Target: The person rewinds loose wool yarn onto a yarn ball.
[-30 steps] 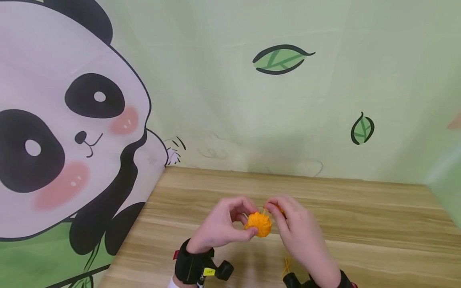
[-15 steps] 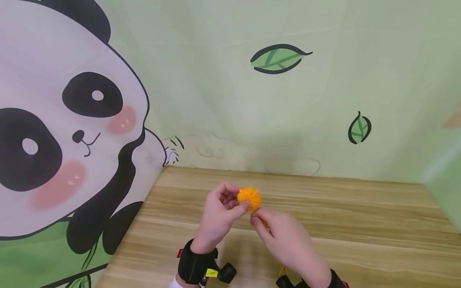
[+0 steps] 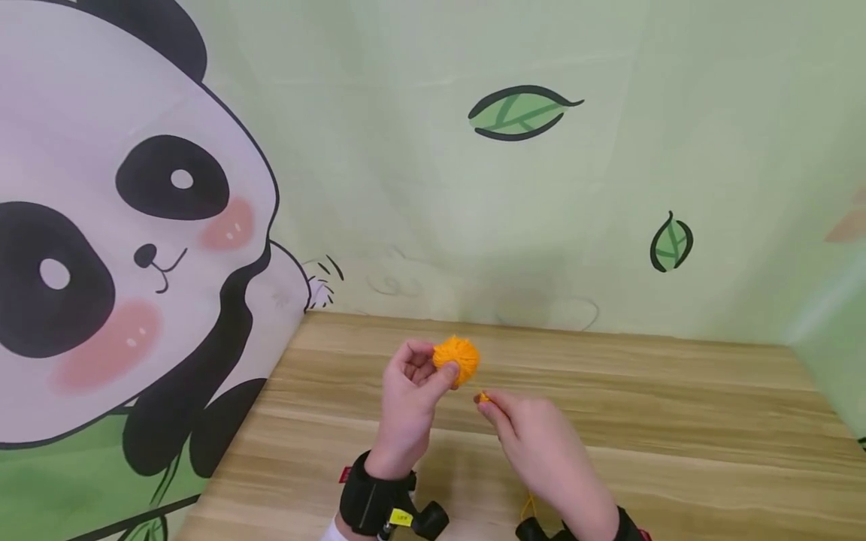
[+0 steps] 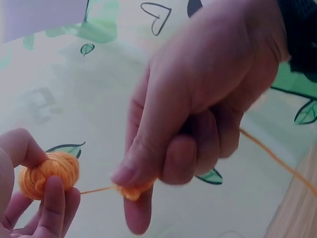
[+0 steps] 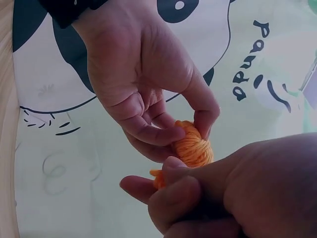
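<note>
A small ball of orange yarn is held between the thumb and fingers of my left hand, above the wooden table. To its right and a little lower, my right hand pinches a small orange bunch of yarn between thumb and forefinger. A single strand runs taut from the ball to that bunch in the left wrist view. From behind the right hand's curled fingers another length of yarn trails away. The right wrist view shows the ball with its windings gathered at the middle.
The wood-grain table spreads under both hands. Behind it stands a pale green backdrop printed with a panda and leaves. Black wrist cameras are strapped to both wrists. A yarn loop hangs near the right wrist.
The left hand has moved up and left with the yarn ball, turning it. The right hand has gone down and left, still pinching the small bunch, now on the ball's lower right.
</note>
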A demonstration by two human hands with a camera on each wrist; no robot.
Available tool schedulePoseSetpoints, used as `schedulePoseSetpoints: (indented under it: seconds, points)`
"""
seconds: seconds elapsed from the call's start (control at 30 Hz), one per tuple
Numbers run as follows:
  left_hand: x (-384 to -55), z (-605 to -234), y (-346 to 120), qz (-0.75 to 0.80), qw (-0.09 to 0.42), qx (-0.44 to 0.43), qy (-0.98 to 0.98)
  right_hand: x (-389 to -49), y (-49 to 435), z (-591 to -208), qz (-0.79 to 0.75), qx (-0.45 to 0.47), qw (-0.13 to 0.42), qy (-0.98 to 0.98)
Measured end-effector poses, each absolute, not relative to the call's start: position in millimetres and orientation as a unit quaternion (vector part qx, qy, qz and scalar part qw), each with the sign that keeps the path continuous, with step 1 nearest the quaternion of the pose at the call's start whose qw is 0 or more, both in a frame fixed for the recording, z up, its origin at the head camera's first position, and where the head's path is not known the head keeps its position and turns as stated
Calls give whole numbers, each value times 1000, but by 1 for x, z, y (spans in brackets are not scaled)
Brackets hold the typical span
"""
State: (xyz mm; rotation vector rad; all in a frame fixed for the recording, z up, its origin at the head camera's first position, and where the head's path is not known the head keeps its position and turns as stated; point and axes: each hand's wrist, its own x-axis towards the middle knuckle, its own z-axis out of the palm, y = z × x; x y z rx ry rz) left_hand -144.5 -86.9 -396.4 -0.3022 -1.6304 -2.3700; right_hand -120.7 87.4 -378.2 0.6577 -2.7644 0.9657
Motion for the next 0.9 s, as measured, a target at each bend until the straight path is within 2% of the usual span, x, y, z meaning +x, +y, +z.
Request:
schedulePoseSetpoints:
  seconds: [0.37, 0.67, 0.9]
  points:
    - [-148, -401, -92, -751, 207, -106, -619, -120, 84, -379, 332, 231, 41, -914]
    - [-150, -393, -92, -681, 302, -88, -662, -118, 87, -383, 283, 245, -68, -925]
    - [-143, -379, -92, -657, 330, -74, -673, -115, 101, -382, 259, 250, -108, -927]
